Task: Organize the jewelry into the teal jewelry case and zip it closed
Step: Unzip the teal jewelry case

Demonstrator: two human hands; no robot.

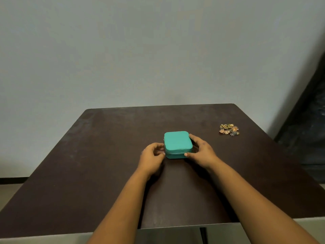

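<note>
The teal jewelry case (177,141) lies shut on the middle of the dark brown table (105,164). My right hand (200,152) holds its right side, fingers along the far right edge and thumb on the front right corner. At the case's left front corner is my left hand (153,154), fingers curled at the zipper seam; whether it pinches the zipper pull I cannot tell. A small pile of gold-coloured jewelry (229,129) lies on the table far to the right, apart from both hands.
A pale wall stands right behind the table's far edge. A dark object (309,120) leans beside the table on the right. The table's near edge runs under my forearms.
</note>
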